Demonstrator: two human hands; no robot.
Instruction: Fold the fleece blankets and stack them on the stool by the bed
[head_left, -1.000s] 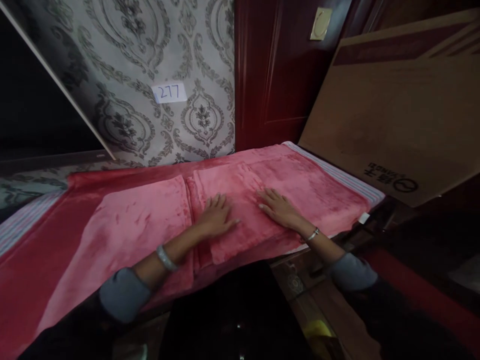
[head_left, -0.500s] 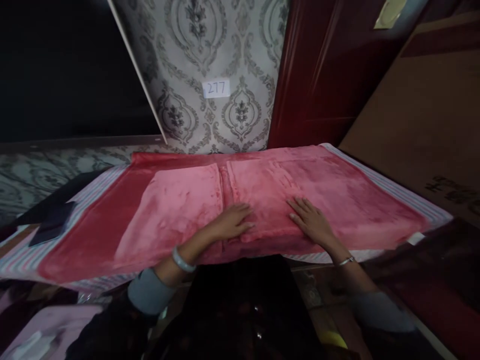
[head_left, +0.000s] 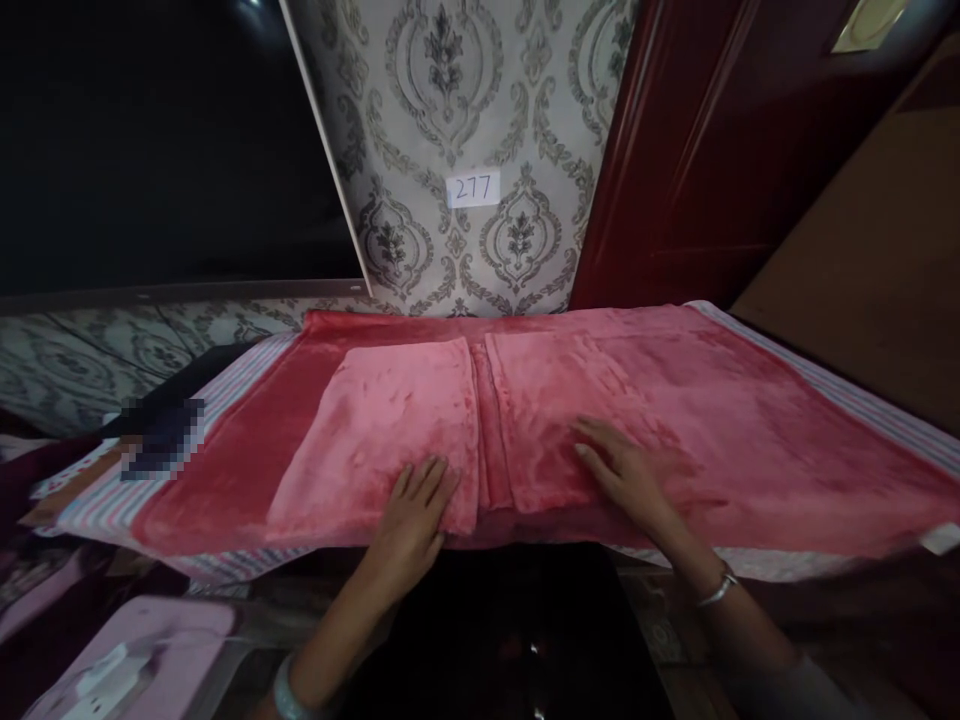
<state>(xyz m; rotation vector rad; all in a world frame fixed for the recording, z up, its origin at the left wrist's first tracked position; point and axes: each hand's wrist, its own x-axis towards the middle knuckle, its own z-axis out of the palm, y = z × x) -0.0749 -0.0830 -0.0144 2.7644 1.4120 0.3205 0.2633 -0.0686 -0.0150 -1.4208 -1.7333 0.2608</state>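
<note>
A pink plush blanket (head_left: 720, 400) lies spread over the table, with two folded panels in its middle and a narrow gap between them. My left hand (head_left: 415, 515) rests flat on the near right corner of the left panel (head_left: 375, 410), fingers spread. On the right panel (head_left: 536, 400) lies my right hand (head_left: 622, 470), fingers stretched and slightly blurred, touching the plush. Neither hand grips the cloth. A white label (head_left: 940, 539) sticks out at the blanket's near right corner.
Beneath the blanket shows a striped cloth (head_left: 232, 385). A dark screen (head_left: 165, 150) stands behind at left, a cardboard box (head_left: 862, 230) at right. A pink stool (head_left: 199, 630) with a white power strip (head_left: 105, 685) is at lower left.
My left hand has moved left from the right panel's edge onto the left panel. My right hand stays on the right panel. The camera view has shifted slightly left.
</note>
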